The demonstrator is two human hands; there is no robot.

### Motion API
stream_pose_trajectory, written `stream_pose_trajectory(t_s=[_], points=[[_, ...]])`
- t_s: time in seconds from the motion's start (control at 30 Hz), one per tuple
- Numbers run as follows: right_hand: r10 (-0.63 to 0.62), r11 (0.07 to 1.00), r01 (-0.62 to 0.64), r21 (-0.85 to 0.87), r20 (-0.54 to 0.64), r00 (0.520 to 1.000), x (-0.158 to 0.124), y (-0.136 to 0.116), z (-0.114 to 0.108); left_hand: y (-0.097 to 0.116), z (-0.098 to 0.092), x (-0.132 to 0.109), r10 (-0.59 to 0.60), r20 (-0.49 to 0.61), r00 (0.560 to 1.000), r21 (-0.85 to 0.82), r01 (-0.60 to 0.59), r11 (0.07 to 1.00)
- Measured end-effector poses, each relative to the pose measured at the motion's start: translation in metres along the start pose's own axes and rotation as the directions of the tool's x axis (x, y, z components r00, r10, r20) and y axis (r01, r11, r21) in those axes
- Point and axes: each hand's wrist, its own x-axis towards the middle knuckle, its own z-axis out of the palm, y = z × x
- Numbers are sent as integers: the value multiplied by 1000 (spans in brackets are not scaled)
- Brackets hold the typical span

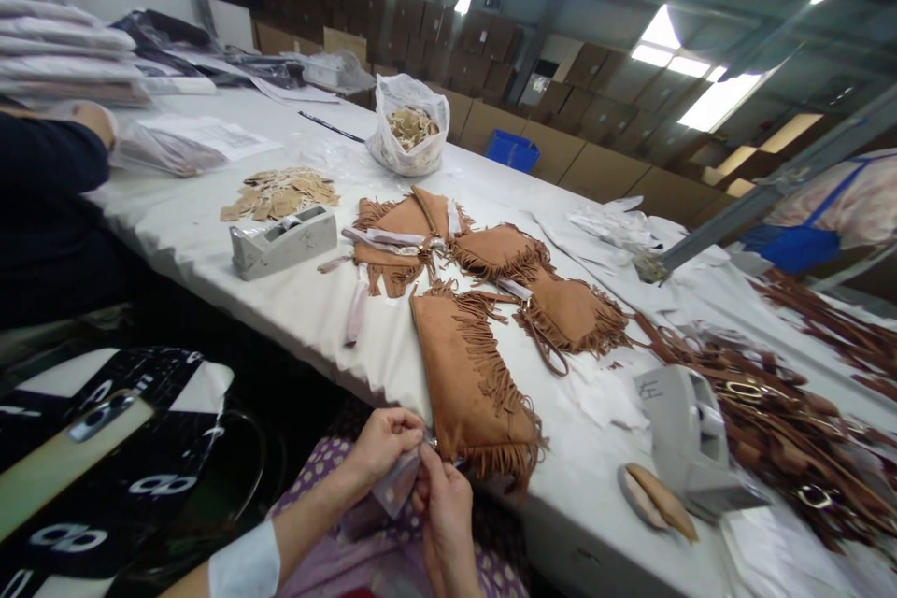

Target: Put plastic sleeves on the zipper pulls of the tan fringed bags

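Observation:
At the table's front edge, my left hand (387, 445) and my right hand (445, 506) are close together over my lap. The fingers of both pinch a small see-through plastic sleeve (396, 486). Right above my hands lies a tan fringed suede pouch (459, 383), its lower corner almost at my fingertips. Whether the sleeve is around a part of this pouch, I cannot tell. Behind it are more tan fringed pouches (501, 248), some with plastic-wrapped straps (356, 306).
Tape dispensers (284, 243) (690, 439) stand left and right on the white table (301, 318). A tape roll (655, 500), brown straps (763, 402), a pile of tan tags (280, 193) and a filled plastic bag (408, 126) lie around. A co-worker's dark sleeve (49, 159) is at left.

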Motion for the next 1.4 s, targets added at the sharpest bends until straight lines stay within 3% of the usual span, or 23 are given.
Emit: stream_pose_trajectory(t_s=[0.13, 0.3, 0.47, 0.67, 0.83, 0.97, 1.1, 1.23, 1.4], points=[[4, 1000, -4, 29, 5, 1000, 0, -3, 3, -3, -8, -9, -17, -27, 1000, -4, 17, 1000], [7, 999, -9, 47, 37, 999, 3, -1, 3, -22, -8, -26, -197, 146, 969, -140, 217, 966], [-8, 999, 7, 36, 35, 999, 2, -2, 2, -40, -1, -23, -186, 1, 982, -159, 184, 970], [24, 1000, -24, 5, 78, 997, 0, -7, 1, -41, 1, -25, -75, -45, 996, 56, 77, 995], [2, 1000, -3, 3, 61, 998, 2, -12, 0, -35, 2, -30, -23, -27, 999, 1, 23, 1000], [47, 999, -46, -14, 43, 998, 0, -17, -1, -29, 8, -34, -4, -88, 996, -10, 3, 1000], [98, 995, -96, -41, 50, 994, -1, -22, -2, -25, 14, -43, 124, -141, 982, 82, -113, 990], [126, 992, -126, -10, 82, 989, -1, -26, -3, -21, 15, -52, 266, -63, 962, 279, -239, 930], [187, 971, -205, 120, 143, 972, -5, -35, -6, -14, 10, -53, 345, 91, 934, 413, -351, 840]])
